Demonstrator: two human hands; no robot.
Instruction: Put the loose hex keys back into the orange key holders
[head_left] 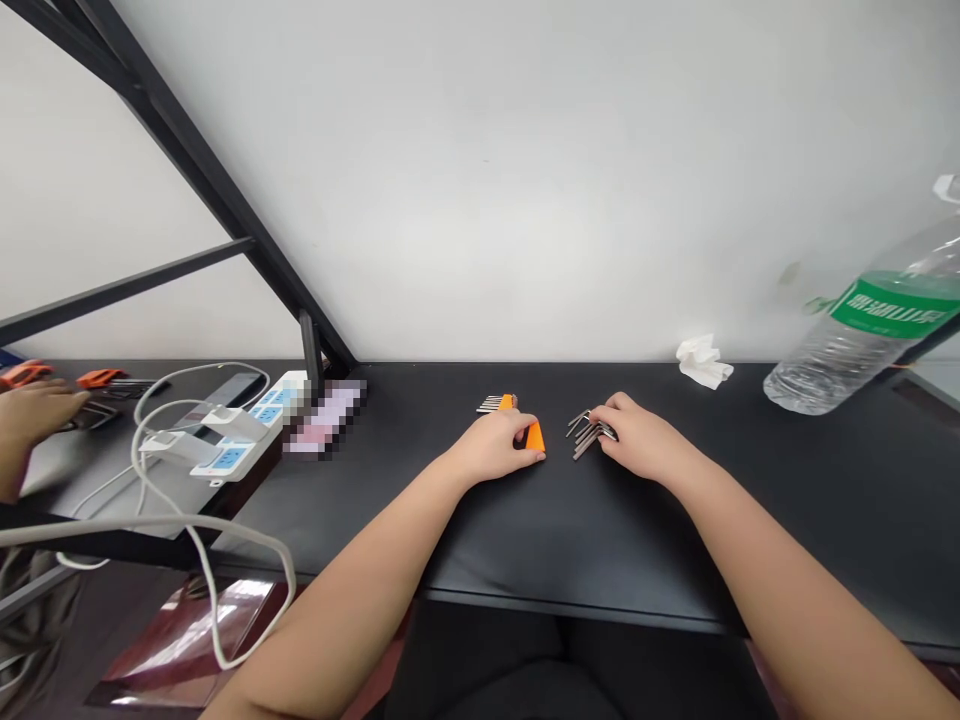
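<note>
My left hand (491, 447) is closed on an orange hex key holder (535, 438), thumb and fingers at its sides. Just beyond that hand, short metal keys (490, 404) stick out to the left from an orange part (508, 401); whether it belongs to the same holder, I cannot tell. To the right, my right hand (637, 437) has its fingers closed on a bunch of L-shaped hex keys (587, 436). The keys fan out leftward from the fingertips, low over the black table (547, 530). A small gap separates them from the orange holder.
A large water bottle (847, 345) and a crumpled tissue (703, 361) stand at the back right. On the left are a power strip (244, 440) with chargers, looping white cables (289, 570) and a black frame (225, 200). Another person's hand (37, 412) is at the far left.
</note>
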